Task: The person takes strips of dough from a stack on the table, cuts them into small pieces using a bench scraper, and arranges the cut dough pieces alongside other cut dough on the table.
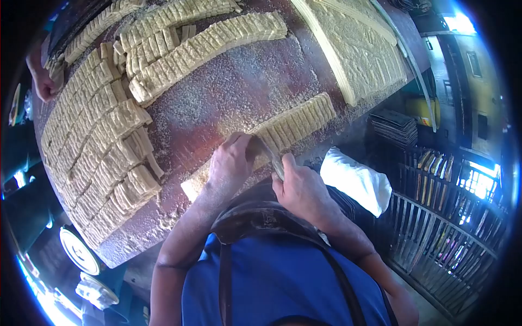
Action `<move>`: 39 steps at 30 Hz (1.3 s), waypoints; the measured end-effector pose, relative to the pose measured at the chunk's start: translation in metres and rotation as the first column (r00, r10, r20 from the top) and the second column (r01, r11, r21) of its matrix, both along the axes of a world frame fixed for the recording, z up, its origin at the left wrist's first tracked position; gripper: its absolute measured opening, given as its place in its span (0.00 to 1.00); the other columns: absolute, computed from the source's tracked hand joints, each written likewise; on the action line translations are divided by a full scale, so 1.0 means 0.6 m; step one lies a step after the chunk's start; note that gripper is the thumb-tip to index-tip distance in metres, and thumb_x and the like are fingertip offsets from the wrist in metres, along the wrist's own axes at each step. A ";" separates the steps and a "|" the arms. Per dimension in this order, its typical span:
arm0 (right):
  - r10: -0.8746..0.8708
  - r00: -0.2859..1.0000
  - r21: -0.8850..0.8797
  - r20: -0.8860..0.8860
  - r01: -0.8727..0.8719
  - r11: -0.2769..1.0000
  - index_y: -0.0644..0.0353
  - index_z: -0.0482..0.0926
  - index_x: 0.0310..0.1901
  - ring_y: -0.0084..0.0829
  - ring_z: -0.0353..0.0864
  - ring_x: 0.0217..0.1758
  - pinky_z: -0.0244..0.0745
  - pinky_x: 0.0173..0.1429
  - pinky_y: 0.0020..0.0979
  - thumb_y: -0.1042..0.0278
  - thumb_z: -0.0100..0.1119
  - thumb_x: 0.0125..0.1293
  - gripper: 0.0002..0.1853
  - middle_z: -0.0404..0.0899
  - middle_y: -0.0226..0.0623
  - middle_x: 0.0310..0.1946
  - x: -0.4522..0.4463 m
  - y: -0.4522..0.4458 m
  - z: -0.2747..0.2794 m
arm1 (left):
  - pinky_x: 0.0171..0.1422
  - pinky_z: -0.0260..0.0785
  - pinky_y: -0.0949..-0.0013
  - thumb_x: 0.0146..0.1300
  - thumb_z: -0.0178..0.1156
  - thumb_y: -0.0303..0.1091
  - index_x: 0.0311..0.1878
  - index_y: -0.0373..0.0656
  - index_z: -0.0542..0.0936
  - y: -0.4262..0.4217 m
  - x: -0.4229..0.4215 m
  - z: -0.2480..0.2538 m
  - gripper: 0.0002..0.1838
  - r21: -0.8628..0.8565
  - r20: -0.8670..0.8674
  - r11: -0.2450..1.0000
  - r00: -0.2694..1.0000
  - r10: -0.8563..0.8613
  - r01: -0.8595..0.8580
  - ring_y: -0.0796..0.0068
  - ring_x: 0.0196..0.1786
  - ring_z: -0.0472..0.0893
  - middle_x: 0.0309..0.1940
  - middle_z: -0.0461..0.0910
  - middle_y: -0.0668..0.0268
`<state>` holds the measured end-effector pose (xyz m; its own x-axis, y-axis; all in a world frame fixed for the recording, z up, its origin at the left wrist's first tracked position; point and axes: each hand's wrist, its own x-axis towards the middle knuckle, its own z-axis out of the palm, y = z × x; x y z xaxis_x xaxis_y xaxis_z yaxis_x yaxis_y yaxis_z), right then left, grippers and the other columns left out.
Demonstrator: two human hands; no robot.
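A long strip of pale dough [296, 124] lies along the near edge of the floury red table, its right part cut crosswise into narrow pieces. My left hand [232, 163] rests on the strip with its fingers bent down; what lies under the fingertips is hidden. Closed around the handle of a knife [267, 152], my right hand [302, 187] is just right of the left one. The blade slants across the strip beside my left fingers. Left of the hands, the strip's uncut end [191, 187] shows under my left forearm.
Rows of cut dough [89, 130] cover the table's left side. More cut strips [209, 46] lie at the back, and a big dough slab [361, 54] at the right. Another person's hand [46, 87] is at the far left. A white sack [354, 182] sits beside my right arm.
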<state>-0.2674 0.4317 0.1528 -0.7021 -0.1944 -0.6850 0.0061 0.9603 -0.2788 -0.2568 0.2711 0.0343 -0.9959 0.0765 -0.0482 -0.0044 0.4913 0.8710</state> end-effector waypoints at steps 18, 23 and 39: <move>-0.001 1.000 -0.011 0.020 0.001 1.000 0.64 0.65 0.51 0.64 0.85 0.38 0.78 0.47 0.59 0.61 0.57 0.70 0.18 0.83 0.61 0.31 0.009 -0.018 -0.002 | 0.46 0.79 0.57 0.56 0.66 0.23 0.43 0.39 0.82 -0.015 0.014 0.007 0.11 -0.028 0.016 0.999 0.999 0.035 -0.034 0.52 0.43 0.86 0.41 0.83 0.55; -0.053 0.984 -0.144 -0.171 0.028 0.989 0.66 0.65 0.49 0.63 0.85 0.36 0.78 0.47 0.58 0.64 0.57 0.69 0.17 0.82 0.60 0.29 -0.003 -0.045 -0.124 | 0.47 0.79 0.56 0.57 0.65 0.23 0.44 0.39 0.82 -0.022 0.016 0.004 0.11 -0.111 0.092 0.994 0.995 0.031 -0.021 0.51 0.42 0.86 0.40 0.83 0.55; -0.033 0.983 -0.220 -0.182 -0.009 0.975 0.67 0.66 0.50 0.63 0.85 0.39 0.79 0.47 0.57 0.64 0.58 0.68 0.18 0.82 0.62 0.29 0.011 -0.054 -0.121 | 0.46 0.78 0.54 0.54 0.67 0.23 0.40 0.37 0.79 -0.036 0.030 0.020 0.11 -0.060 0.113 0.997 0.992 0.053 -0.046 0.47 0.43 0.84 0.41 0.81 0.53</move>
<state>-0.2608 0.3991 0.0800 -0.8151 -0.3160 -0.4855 -0.0538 0.8758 -0.4797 -0.2391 0.2496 0.0463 -0.9860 0.0209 -0.1653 -0.1284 0.5371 0.8337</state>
